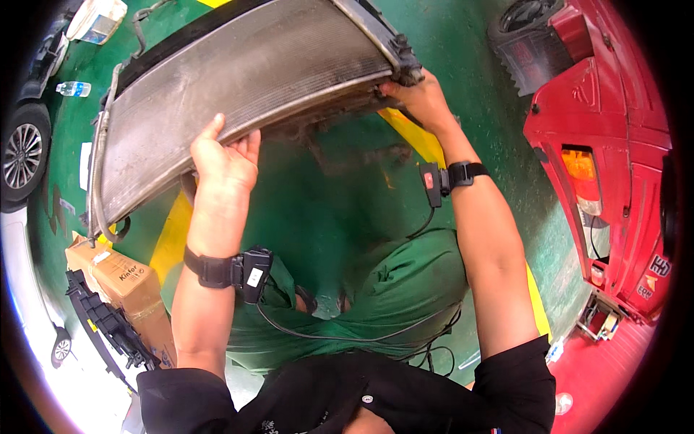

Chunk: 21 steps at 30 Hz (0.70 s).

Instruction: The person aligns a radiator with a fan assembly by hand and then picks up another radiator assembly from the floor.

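Note:
A large car radiator [246, 72] with a grey finned core and metal side tanks is tilted in front of me, held up off the green floor. My left hand [225, 155] grips its near lower edge, thumb on the finned face and fingers curled beneath. At the right corner, by a dark fitting, my right hand [419, 101] is closed round the edge. A bent metal pipe [101, 152] runs down the radiator's left side. Its underside is mostly hidden, and dark, dirty parts show beneath the near edge.
A cardboard box [119, 278] stands at lower left, with a black plastic part [108, 325] beside it. A red vehicle body [614, 145] fills the right side. A water bottle [74, 89] and white bucket [96, 20] are at far left. Cables [347, 337] hang from my wrist straps.

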Motion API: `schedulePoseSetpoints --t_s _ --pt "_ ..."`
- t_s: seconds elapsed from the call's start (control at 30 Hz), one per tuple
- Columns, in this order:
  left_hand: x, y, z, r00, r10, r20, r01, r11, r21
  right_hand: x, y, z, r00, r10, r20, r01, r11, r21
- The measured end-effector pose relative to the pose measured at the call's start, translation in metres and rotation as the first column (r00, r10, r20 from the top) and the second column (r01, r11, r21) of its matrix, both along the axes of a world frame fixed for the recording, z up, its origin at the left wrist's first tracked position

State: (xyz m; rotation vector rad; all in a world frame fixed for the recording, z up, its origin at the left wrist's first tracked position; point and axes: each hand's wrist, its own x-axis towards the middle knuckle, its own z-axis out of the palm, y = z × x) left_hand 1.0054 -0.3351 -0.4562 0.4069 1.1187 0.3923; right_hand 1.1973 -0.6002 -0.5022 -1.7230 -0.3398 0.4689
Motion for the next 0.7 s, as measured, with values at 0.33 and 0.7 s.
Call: schedulePoseSetpoints --t_s 0.33,0.7 --pt "-0.011 0.007 -0.004 0.996 -0.029 0.085 0.033 0.998 -0.05 0.015 -0.022 0.032 0.925 0.241 -0.293 -0.176 0.957 0.231" --pt "-0.016 0.016 -0.011 0.972 -0.091 0.215 0.112 0.99 -0.087 0.014 0.037 0.052 0.847 -0.253 -0.467 0.338 0.935 0.107"
